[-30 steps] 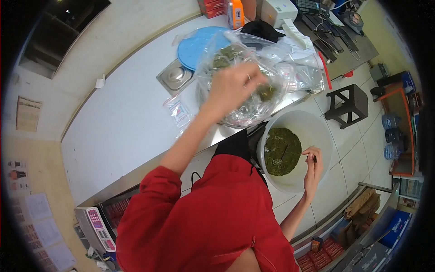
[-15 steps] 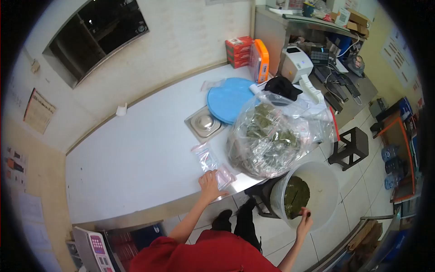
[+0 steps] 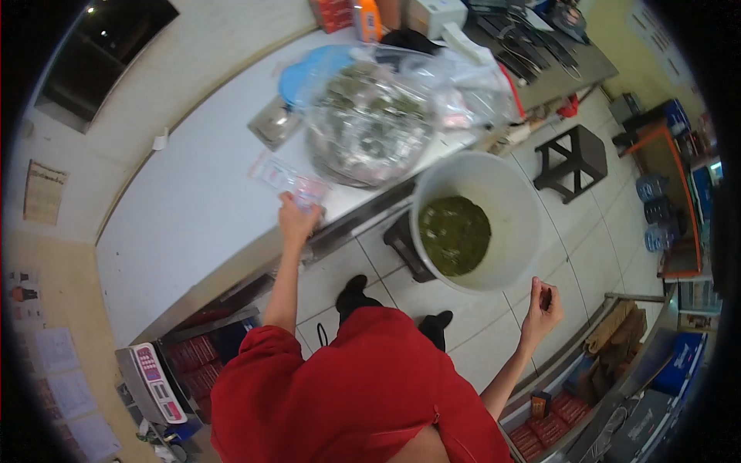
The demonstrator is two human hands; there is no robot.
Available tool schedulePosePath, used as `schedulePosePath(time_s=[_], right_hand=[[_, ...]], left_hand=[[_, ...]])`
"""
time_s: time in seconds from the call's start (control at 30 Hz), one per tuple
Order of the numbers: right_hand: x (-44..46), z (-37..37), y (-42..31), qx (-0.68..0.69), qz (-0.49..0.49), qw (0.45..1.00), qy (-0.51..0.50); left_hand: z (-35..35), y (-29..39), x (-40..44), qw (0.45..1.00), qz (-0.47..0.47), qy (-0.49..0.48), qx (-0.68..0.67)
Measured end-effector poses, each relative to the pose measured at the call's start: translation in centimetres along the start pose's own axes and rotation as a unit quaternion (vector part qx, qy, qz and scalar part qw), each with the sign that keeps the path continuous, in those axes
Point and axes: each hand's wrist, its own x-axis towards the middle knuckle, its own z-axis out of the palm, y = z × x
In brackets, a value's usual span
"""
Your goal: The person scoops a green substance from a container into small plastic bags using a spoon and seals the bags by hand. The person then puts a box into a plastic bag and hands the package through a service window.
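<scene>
My left hand [image 3: 299, 221] is at the front edge of the white table, fingers and thumb closed on the edge of a small clear plastic bag [image 3: 310, 191] with pinkish print. Another flat bag [image 3: 272, 171] lies just behind it. My right hand [image 3: 543, 315] is in the air to the right of a large translucent bucket [image 3: 519, 220]. Its fingers are curled round a small dark brown thing that I cannot make out. Dark green, moist-looking stuff [image 3: 455, 235] lies in the bottom of the bucket, which stands on a dark stool [image 3: 407, 245].
On the table [image 3: 185, 208] a big clear bag [image 3: 370, 127] holds green contents, beside a steel lid [image 3: 275, 123] and a blue round lid [image 3: 315, 73]. A brown stool [image 3: 573, 160] stands on the tiles. Shelves with boxes [image 3: 552, 420] flank me at lower right.
My right hand has come out of the bucket and moved right, clear of its rim. My left hand stays at the small bags. The view has shifted, showing more floor and bucket.
</scene>
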Motion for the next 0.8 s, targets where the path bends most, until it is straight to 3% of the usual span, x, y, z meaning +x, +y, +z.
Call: schedulePosePath(time_s=[0.07,0.1,0.17,0.23,0.33,0.37,0.4,0.47,0.57,0.63,0.67,0.73,0.77,0.8], right_hand=[[1.0,-4.8,3.7,-0.051,-0.02,0.997,-0.058],[1.9,-6.8,4.9,-0.055,-0.014,0.997,-0.051],[3.2,-10.6,5.5,-0.012,-0.045,0.995,-0.084],[5.1,-14.1,3.9,-0.003,-0.05,0.996,-0.077],[8.5,-17.9,1.8,0.032,-0.129,0.987,-0.085],[9.8,-18.3,2.0,0.034,-0.18,0.98,-0.074],[11.3,-18.8,2.7,0.036,-0.233,0.97,-0.064],[14.1,-19.5,6.0,0.007,-0.259,0.965,-0.035],[18.9,-20.4,11.2,-0.016,-0.294,0.955,-0.02],[22.9,-20.8,14.1,-0.01,-0.288,0.956,-0.054],[25.1,-20.9,15.4,-0.013,-0.295,0.954,-0.051],[30.0,-21.0,17.9,0.033,-0.24,0.963,-0.12],[32.5,-21.1,19.0,0.04,-0.221,0.964,-0.142],[34.9,-21.3,19.6,0.04,-0.223,0.962,-0.15]], left_hand=[[0.1,3.9,-3.2,0.983,0.07,0.118,-0.122],[0.5,6.9,-5.3,0.983,0.076,0.11,-0.124],[1.0,13.6,-10.7,0.897,0.164,0.166,-0.375],[1.9,22.0,-17.2,0.885,0.243,0.117,-0.38],[5.6,32.7,-25.7,0.808,0.462,-0.002,-0.366],[6.4,36.3,-28.3,0.752,0.515,-0.031,-0.41],[6.5,39.7,-29.1,0.663,0.594,-0.171,-0.423],[9.7,43.9,-32.6,0.609,0.591,-0.203,-0.489],[15.3,47.9,-34.7,0.601,0.549,-0.216,-0.539],[17.3,51.3,-34.1,0.646,0.308,-0.513,-0.475],[19.1,53.7,-33.3,0.643,0.313,-0.509,-0.48],[22.4,58.5,-31.4,0.476,0.389,-0.708,-0.349],[25.4,59.1,-30.7,0.365,0.285,-0.844,-0.272],[27.3,60.5,-30.8,0.368,0.28,-0.842,-0.279]])
